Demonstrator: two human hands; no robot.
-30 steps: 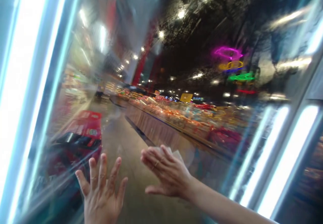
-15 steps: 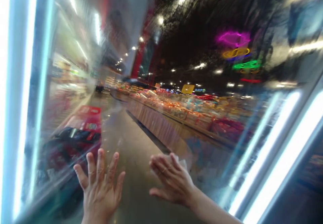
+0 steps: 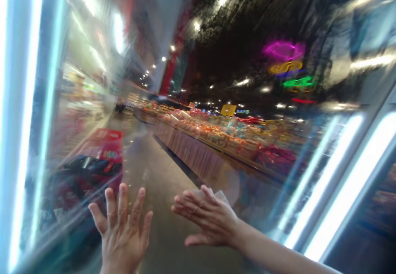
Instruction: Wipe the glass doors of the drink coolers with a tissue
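My left hand (image 3: 125, 233) lies with fingers spread, seemingly flat against a smeared, see-through glass pane (image 3: 247, 31); nothing shows in it. To its right, my right hand (image 3: 208, 220) presses palm down on a thin white wiping cloth (image 3: 223, 197), which is pinned between hand and pane. Most of the cloth is hidden; a pale edge sticks out past the index finger and knuckles. The right fingers are stretched and close together, pointing left, with the thumb apart below them. Cloudy streaks mark the upper part of the pane.
Bright tube lights (image 3: 26, 113) run up the left side, and slanted ones (image 3: 328, 183) stand at the right. In the glass appear a shop aisle (image 3: 148, 162), a long stand of packaged goods (image 3: 198, 150), a red display case (image 3: 105, 142) and neon signs (image 3: 284, 51).
My right hand and the white cloth have slid left, and the fingers have tilted to point more sideways. My left hand has stayed almost in place.
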